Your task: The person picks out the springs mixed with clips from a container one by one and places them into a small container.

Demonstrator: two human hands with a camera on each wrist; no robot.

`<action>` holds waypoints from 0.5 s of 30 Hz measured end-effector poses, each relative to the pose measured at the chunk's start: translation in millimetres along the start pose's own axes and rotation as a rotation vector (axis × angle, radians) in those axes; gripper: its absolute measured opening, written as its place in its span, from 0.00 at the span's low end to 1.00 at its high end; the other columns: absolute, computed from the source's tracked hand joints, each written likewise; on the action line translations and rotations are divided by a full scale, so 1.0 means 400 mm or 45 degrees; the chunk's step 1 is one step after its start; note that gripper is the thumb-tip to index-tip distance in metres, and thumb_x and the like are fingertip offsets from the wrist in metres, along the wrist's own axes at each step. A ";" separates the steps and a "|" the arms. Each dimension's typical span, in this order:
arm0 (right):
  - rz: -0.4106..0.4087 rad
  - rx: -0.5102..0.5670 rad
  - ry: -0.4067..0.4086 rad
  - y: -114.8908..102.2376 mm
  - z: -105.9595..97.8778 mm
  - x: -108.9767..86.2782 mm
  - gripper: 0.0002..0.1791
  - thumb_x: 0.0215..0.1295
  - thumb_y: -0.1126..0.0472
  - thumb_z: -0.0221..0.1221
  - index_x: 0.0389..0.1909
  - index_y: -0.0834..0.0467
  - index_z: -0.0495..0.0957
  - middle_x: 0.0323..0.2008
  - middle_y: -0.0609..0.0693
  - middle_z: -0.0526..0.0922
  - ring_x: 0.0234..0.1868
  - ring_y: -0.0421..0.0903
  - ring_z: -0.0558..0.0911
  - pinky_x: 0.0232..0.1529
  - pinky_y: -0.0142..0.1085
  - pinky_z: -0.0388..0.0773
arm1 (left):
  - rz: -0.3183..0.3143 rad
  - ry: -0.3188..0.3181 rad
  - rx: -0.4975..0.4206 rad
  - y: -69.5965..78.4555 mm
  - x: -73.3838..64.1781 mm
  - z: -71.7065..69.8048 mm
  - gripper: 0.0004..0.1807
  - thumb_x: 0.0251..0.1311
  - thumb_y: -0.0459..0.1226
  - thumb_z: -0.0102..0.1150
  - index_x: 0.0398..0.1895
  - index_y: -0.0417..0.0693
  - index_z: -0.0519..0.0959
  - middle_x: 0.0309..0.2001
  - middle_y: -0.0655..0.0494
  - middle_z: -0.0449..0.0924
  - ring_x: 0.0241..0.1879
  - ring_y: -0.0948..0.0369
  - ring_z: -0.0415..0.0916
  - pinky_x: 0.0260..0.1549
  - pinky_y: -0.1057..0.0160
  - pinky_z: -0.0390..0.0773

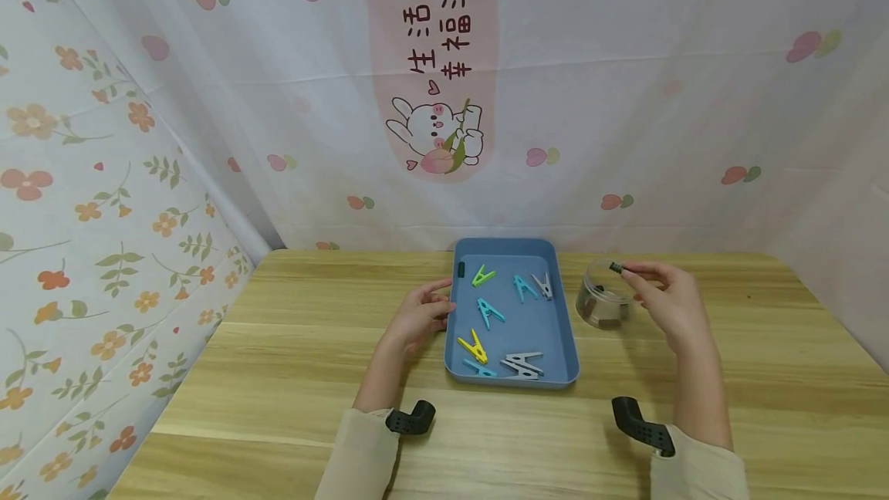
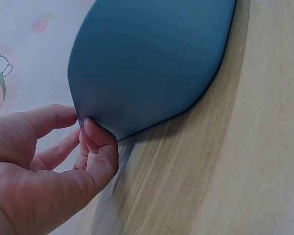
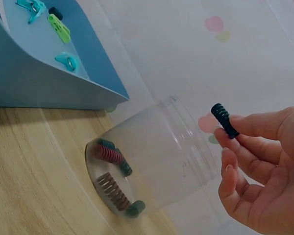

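Note:
Between thumb and forefinger, my right hand [image 1: 668,301] pinches a small dark green coil spring [image 3: 224,120] near the mouth of a clear round jar [image 3: 152,147]. Inside that jar lie several springs: dark green ones, a red one [image 3: 109,154] and a brown one [image 3: 113,191]. My left hand [image 1: 420,315] holds the left rim of a blue tray [image 1: 511,386], its fingertips against the tray's side wall in the left wrist view. At the tray's far left lies a small dark green piece [image 1: 461,269].
Several clothespins are spread in the tray, among them a lime green clothespin [image 1: 482,275], a yellow clothespin [image 1: 474,347] and a turquoise clothespin [image 1: 489,312]. A patterned curtain [image 1: 312,137] hangs behind the wooden table [image 1: 292,361], and another floral cloth [image 1: 104,253] hangs at left.

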State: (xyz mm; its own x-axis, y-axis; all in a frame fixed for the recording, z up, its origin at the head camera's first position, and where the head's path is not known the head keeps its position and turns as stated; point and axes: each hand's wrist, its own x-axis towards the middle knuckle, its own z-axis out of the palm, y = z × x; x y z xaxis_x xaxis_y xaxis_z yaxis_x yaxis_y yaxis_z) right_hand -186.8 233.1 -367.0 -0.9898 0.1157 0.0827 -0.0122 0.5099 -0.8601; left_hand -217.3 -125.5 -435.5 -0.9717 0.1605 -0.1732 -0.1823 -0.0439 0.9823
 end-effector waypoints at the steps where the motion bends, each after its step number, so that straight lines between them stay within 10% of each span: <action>1: -0.001 0.001 0.002 0.002 -0.001 0.000 0.25 0.76 0.53 0.53 0.62 0.68 0.74 0.47 0.49 0.78 0.35 0.40 0.78 0.35 0.25 0.77 | 0.002 -0.003 -0.001 -0.001 0.000 -0.001 0.29 0.65 0.25 0.56 0.71 0.38 0.68 0.40 0.49 0.72 0.35 0.60 0.73 0.34 0.66 0.79; 15: -0.002 -0.007 -0.021 0.025 0.001 0.007 0.25 0.76 0.53 0.53 0.62 0.67 0.74 0.52 0.54 0.77 0.37 0.40 0.77 0.35 0.29 0.76 | -0.005 0.001 -0.011 0.000 0.001 0.001 0.29 0.66 0.25 0.56 0.71 0.38 0.68 0.40 0.49 0.73 0.35 0.60 0.74 0.33 0.66 0.78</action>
State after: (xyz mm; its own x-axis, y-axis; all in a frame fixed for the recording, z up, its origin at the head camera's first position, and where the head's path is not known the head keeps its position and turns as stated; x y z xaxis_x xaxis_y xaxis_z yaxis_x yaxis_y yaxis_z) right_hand -189.7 238.2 -375.6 -0.9920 0.1012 0.0757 -0.0128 0.5149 -0.8572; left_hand -217.7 -124.8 -435.4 -0.9711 0.1602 -0.1770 -0.1874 -0.0522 0.9809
